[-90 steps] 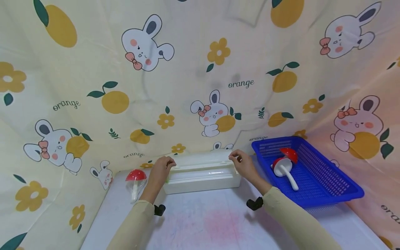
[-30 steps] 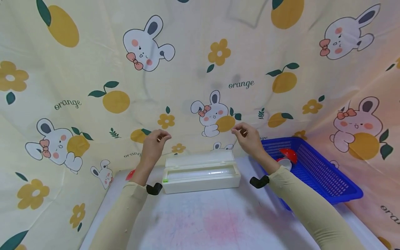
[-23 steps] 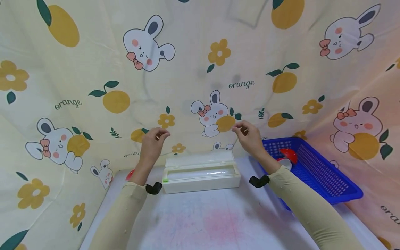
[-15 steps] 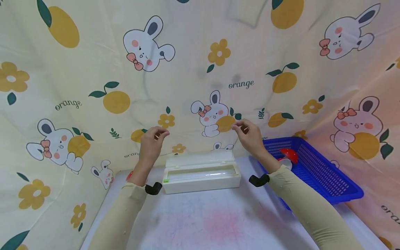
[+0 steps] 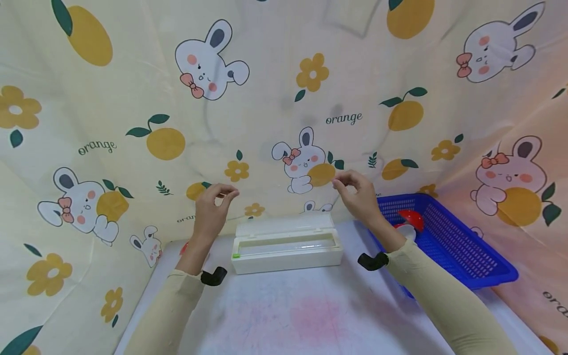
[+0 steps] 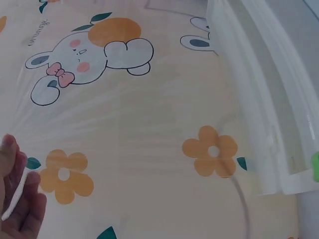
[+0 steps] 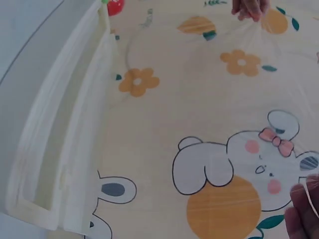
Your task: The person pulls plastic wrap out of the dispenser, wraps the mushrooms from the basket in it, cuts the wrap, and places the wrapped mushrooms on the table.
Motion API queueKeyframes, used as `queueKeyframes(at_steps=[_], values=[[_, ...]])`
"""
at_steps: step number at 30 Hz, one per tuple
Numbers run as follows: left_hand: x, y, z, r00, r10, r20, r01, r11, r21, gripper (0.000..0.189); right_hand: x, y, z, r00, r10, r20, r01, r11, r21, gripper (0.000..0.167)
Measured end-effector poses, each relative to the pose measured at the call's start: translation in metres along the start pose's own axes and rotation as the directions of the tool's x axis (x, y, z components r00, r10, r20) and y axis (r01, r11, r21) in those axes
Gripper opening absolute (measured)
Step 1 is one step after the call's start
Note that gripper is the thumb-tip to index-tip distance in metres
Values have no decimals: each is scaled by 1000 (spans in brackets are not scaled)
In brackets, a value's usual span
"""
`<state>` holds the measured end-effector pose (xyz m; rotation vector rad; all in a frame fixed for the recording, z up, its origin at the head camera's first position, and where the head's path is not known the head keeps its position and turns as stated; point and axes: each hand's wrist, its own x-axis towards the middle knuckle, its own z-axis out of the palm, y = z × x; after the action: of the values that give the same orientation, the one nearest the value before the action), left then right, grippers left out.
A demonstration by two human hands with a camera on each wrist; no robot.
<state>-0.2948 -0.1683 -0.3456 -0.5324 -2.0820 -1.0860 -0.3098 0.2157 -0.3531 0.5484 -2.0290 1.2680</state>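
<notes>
Cream cloth (image 5: 266, 98) printed with rabbits and oranges backs a pale counter (image 5: 266, 305). Clear cling film (image 6: 94, 117) hangs stretched between the two hands, above and behind one white dispenser (image 5: 287, 261) with its lid (image 5: 284, 225) raised. Left hand (image 5: 210, 212) and right hand (image 5: 360, 199) each pinch a corner. Pulling evenly, with both hands level and wide apart, should stop the sheet folding onto itself. One blue basket (image 5: 461, 241) holds one visible red cap (image 5: 411, 217) and one white piece (image 5: 407, 230), partly hidden; one red object (image 5: 184, 248) shows behind the left wrist.
</notes>
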Motion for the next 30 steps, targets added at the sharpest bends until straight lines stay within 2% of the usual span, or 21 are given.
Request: queueKeyframes(at_steps=[7,14,23,30], values=[[-23,2,-9,999,15,28,-14,1000,-25,10,-25,-12,-9,999,-35,23,33,998,61,10],[-47,3,-12,999,44,21,-42,996,-77,8,-52,-19,-15,998,-54,25,52,994,100,9],[-81,4,-15,995,101,5,-99,984,-148,22,-86,-22,-21,996,-53,65,43,988,149,17],[-98,5,-21,991,122,54,-108,971,-212,27,-104,-21,-26,989,-97,109,74,978,195,23]])
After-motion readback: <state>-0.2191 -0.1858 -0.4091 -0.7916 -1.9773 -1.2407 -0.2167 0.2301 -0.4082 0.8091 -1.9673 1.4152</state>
